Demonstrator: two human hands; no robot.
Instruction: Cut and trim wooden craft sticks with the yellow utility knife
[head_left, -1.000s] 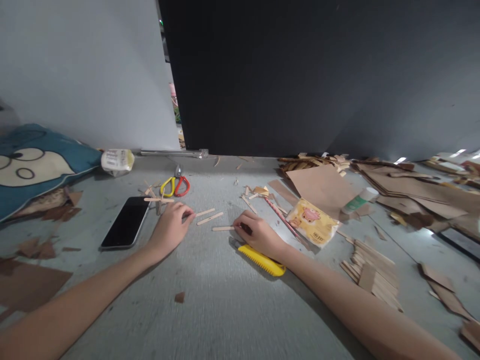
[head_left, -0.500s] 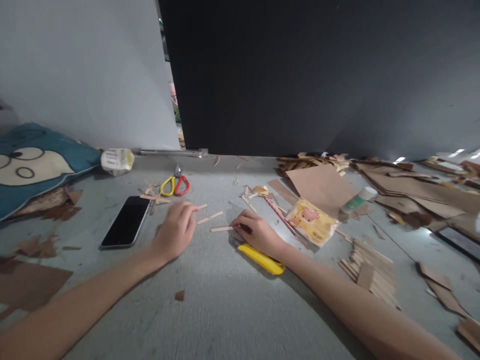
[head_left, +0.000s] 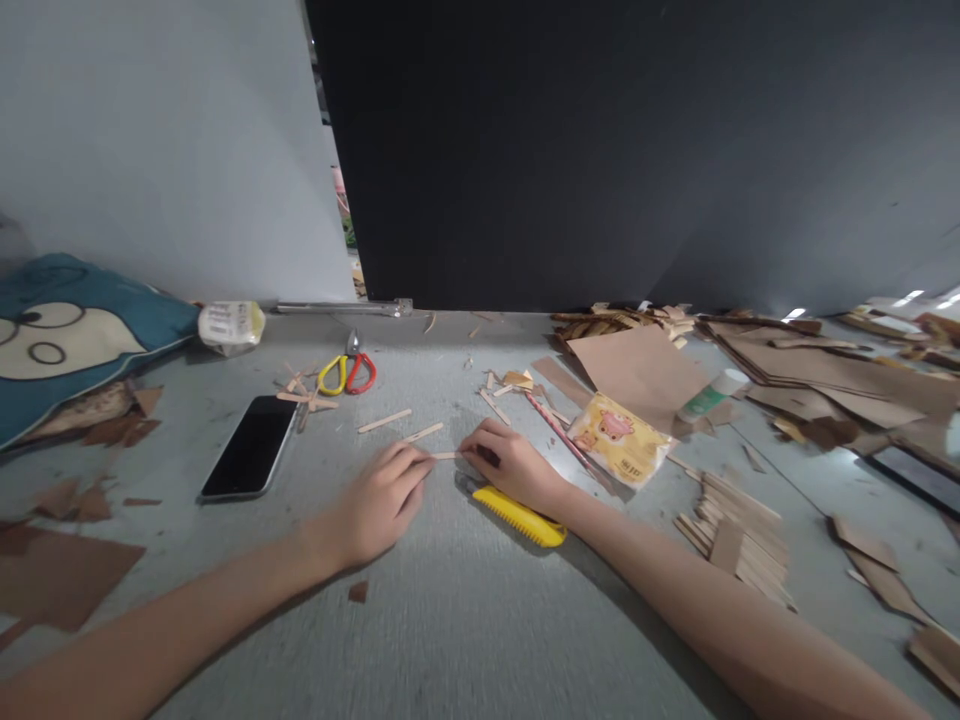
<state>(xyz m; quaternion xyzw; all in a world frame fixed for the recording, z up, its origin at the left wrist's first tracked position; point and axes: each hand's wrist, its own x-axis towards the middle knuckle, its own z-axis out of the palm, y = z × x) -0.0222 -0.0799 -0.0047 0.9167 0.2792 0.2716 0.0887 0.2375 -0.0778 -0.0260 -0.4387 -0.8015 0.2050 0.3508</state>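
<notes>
Leftmost of the loose sticks, a thin pale one (head_left: pixel 385 421) now lies further left than a second ago, and the left hand (head_left: pixel 381 500) has left it and come across toward the right hand (head_left: pixel 514 462). Between the two hands a short length of wooden stick (head_left: pixel 445 456) shows, low over the desk (head_left: pixel 450 620). Right thumb and forefinger pinch its right end; the left fingers, bunched together, meet its left end, though their thumb is hidden and I cannot tell whether they grip it. Just beyond the left fingers lies another loose stick (head_left: pixel 424 433), slanting up to the right. A yellow cutter (head_left: pixel 521 516) lies just under the right hand and wrist; whether they touch is unclear. Further left are a black phone (head_left: pixel 251 447), a crossed cluster of sticks (head_left: pixel 306 392) at its upper corner, and scissors (head_left: pixel 349 374) with one yellow and one red handle. Right of the right hand lie a red pencil (head_left: pixel 559 430) and a yellow printed packet (head_left: pixel 621 440), near a green glue tube (head_left: pixel 709 396) and a pile of flat sticks (head_left: pixel 739 540).
</notes>
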